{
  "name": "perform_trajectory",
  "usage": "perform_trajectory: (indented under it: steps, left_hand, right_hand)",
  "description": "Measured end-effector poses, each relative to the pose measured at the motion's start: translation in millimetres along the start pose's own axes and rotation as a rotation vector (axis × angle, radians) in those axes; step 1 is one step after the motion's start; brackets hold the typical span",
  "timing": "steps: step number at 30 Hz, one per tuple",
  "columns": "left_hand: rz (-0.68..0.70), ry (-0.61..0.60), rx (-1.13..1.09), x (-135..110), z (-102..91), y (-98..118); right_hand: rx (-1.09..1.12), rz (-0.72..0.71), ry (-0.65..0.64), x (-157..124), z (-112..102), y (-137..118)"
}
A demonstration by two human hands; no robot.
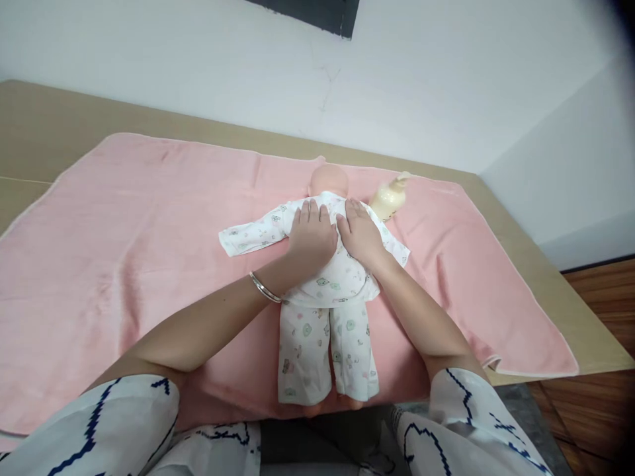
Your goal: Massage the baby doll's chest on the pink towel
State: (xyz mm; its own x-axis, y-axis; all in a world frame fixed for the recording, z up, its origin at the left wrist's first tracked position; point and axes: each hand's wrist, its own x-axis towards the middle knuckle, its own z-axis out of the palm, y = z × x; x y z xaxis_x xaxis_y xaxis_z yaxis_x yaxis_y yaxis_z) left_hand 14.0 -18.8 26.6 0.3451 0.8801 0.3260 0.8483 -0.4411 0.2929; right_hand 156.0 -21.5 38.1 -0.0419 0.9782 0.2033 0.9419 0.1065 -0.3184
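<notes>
A baby doll (342, 284) in a white printed top and trousers lies face down on a pink blanket (173, 211), its bald head pointing away from me. My left hand (312, 235), with a silver bangle at the wrist, rests flat on the left side of the doll's upper back. On the right side of that back lies my right hand (361, 233), fingers stretched out. Both hands are open and grip nothing. A pale yellow pump bottle (390, 196) leans or lies on the blanket just beyond the doll's right sleeve; its lower end is partly hidden.
The blanket covers most of a light wooden table (546, 277), whose bare edge shows at the back and right. A white wall (198, 73) stands behind it, with a dark panel (317, 13) at the top. Brown wood-grain flooring (605, 311) shows at the right.
</notes>
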Motion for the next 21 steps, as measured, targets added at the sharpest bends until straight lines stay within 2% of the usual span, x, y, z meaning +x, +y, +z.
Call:
perform_trajectory:
  steps: [5, 7, 9, 12, 14, 16, 21]
  left_hand:
    - [-0.033, -0.125, -0.036, 29, -5.4, -30]
    - [-0.081, -0.136, -0.039, 33, -4.1, -34]
    - [-0.129, -0.113, 0.006, 27, -3.7, -26]
    - [-0.137, -0.088, 0.089, 6, -7.2, -1]
    - [-0.106, -0.097, 0.125, -5, -11.3, 12]
    - [-0.069, -0.115, 0.138, -7, -15.7, 13]
    - [0.185, -0.174, 0.070, 21, -17.4, -22]
  right_hand:
    - [-0.060, -0.038, -0.027, -24, 5, -26]
    - [-0.066, -0.066, -0.022, -27, 6, -29]
    - [-0.045, -0.077, -0.022, -22, 5, -24]
    - [0.014, -0.061, -0.049, -5, 2, -5]
    - [0.029, -0.054, -0.063, 3, 1, 4]
    - [0.014, -0.044, -0.058, 3, 1, 2]
    - [-0.058, -0.031, -0.075, -28, -3, -31]
